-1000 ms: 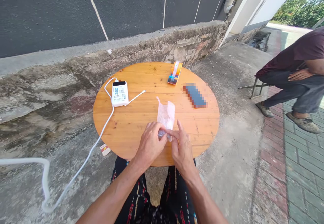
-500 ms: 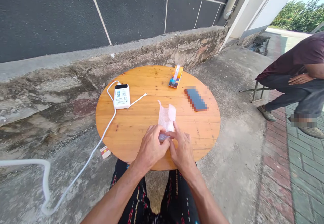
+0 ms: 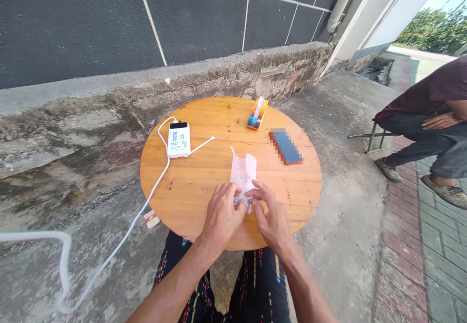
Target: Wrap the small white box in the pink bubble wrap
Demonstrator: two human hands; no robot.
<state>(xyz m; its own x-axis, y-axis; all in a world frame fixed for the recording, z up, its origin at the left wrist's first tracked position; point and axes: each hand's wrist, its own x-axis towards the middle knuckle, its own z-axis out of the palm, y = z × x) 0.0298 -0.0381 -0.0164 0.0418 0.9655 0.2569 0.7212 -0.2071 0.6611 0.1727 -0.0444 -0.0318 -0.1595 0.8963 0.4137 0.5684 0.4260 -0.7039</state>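
Note:
A translucent, pinkish-white sheet of thin wrap [image 3: 243, 165], which looks like bubble wrap, lies near the front of the round wooden table [image 3: 197, 182]. Its near end is bunched between my hands, and whether something is inside cannot be made out. My left hand [image 3: 224, 211] is closed on the left of that near end, thumb and fingers pinching it. At the right edge, my right hand [image 3: 270, 211] has thumb and fingertips curled close together on the wrap.
At the left stands a white power bank [image 3: 179, 140] with a white cable. Farther back is an orange tape dispenser [image 3: 257, 114]; a pixelated dark, flat object [image 3: 286, 147] lies right. A person [image 3: 426, 114] sits at the right, one hand on the lap. A small card [image 3: 152, 219] lies below the table.
My right hand has shifted slightly to the right, away from my left hand, showing more of the wrap's near end. The whole view has moved a little.

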